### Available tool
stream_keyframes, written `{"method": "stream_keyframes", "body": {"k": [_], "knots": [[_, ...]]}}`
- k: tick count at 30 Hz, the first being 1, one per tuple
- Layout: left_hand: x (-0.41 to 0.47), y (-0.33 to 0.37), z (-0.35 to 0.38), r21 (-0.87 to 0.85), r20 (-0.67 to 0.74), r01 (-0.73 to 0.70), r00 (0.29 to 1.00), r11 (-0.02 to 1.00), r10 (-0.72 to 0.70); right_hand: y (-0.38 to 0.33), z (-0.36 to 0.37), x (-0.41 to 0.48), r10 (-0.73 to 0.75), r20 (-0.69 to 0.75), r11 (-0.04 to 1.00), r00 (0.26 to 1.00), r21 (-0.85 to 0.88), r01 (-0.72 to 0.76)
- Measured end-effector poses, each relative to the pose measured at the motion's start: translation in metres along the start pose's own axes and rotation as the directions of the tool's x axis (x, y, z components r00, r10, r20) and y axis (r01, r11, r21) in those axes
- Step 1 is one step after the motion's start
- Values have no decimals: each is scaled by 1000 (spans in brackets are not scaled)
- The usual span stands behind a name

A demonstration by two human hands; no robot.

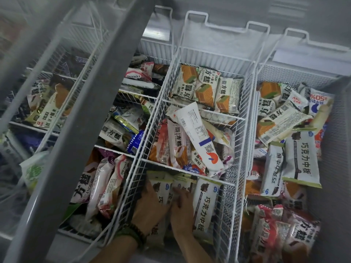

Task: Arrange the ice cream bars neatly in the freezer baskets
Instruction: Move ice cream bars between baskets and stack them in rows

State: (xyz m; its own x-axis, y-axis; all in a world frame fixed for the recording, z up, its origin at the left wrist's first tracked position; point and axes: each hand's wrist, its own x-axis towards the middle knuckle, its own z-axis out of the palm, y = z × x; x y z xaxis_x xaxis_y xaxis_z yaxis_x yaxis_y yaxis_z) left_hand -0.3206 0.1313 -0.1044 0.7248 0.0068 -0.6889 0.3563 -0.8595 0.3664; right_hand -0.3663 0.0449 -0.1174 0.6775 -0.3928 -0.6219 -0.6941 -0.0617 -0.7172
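Both my hands are down in the nearest compartment of the middle wire basket (232,186). My left hand (150,205), with a bead bracelet on its wrist, lies flat on a white chocolate bar pack (161,188). My right hand (182,207) presses on the pack beside it (182,184). A third white chocolate bar pack (206,202) lies to the right of my hands, lined up with them. The middle compartment holds a loose pile with a long white bar (197,133) lying aslant on top. In the far compartment, orange wafer bars (201,86) lie side by side.
The right basket (338,114) holds mixed packs in disorder, red ones at the near end. A lower left basket (129,154) is full of jumbled bars. A grey sliding lid frame (91,111) crosses the left side, with more bars under the glass.
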Motion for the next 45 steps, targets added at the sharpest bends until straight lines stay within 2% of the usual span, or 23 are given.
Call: {"method": "stream_keyframes", "body": {"k": [2, 4, 6, 8, 10, 12, 13, 15, 18, 20, 24, 26, 28, 30, 32, 34, 35, 37, 41, 43, 45], "knots": [[-1, -3, -1, -11, -45, -57, 997, 998, 56, -10, 0, 1, 47, 96, 985, 994, 160, -63], [0, -6, -4, 37, -123, -52, 991, 998, 57, -21, 1, 3, 50, 259, 946, 965, 298, -129], [2, -8, -3, 85, -146, -47, 987, 995, 59, -29, 2, 4, 30, 360, 936, 933, 318, -153], [1, -9, -1, 173, -137, -52, 988, 984, 76, -34, -2, 4, -1, 291, 971, 957, 230, -69], [0, -9, 1, 179, -126, -64, 988, 982, 87, -32, -11, 3, -82, 47, 996, 996, 48, 79], [-2, -10, 3, 240, -150, -92, 980, 966, 130, -21, -27, 2, -181, -148, 961, 972, -238, 143], [-3, -10, 4, 311, -177, -121, 967, 943, 183, -14, -36, 0, -191, -176, 911, 966, -397, 108], [-5, -7, 6, 421, -204, -191, 933, 887, 298, 3, -50, -5, -107, -152, 816, 983, -578, 0], [-4, -2, 10, 509, -186, -200, 924, 837, 334, 11, -60, -13, 35, -88, 835, 996, -544, -77], [-1, 2, 14, 509, -148, -226, 928, 831, 343, 7, -59, -14, 83, -69, 844, 994, -526, -107], [8, 8, 29, 423, 76, -365, 926, 829, 369, 7, -59, -10, 46, -101, 849, 994, -520, -92], [11, 12, 39, 390, 120, -433, 899, 813, 421, 14, -61, -8, -25, -87, 811, 996, -585, -31], [11, 9, 42, 352, 144, -520, 852, 778, 504, 23, -59, -10, -129, 3, 701, 992, -707, 93], [13, 2, 37, 305, 239, -634, 773, 711, 587, 32, -58, -13, -250, 123, 531, 960, -812, 242], [20, -10, 24, 352, 417, -739, 673, 574, 611, 38, -65, -17, -277, 228, 405, 933, -853, 329], [26, -20, 10, 478, 507, -772, 632, 419, 586, 45, -74, -15, -328, 258, 297, 909, -885, 358], [28, -23, 4, 541, 530, -762, 637, 355, 560, 48, -75, -14, -340, 250, 288, 907, -890, 353], [28, -23, -2, 625, 532, -721, 674, 300, 512, 49, -74, -11, -343, 255, 279, 904, -891, 358], [29, -13, 7, 710, 434, -631, 742, 312, 511, 37, -63, -1, -291, 297, 185, 909, -915, 358], [28, -11, 10, 722, 424, -618, 750, 311, 507, 34, -60, 3, -263, 275, 187, 925, -926, 329], [27, -12, 9, 726, 426, -619, 747, 299, 510, 34, -60, 5, -233, 258, 237, 938, -920, 312]]}}
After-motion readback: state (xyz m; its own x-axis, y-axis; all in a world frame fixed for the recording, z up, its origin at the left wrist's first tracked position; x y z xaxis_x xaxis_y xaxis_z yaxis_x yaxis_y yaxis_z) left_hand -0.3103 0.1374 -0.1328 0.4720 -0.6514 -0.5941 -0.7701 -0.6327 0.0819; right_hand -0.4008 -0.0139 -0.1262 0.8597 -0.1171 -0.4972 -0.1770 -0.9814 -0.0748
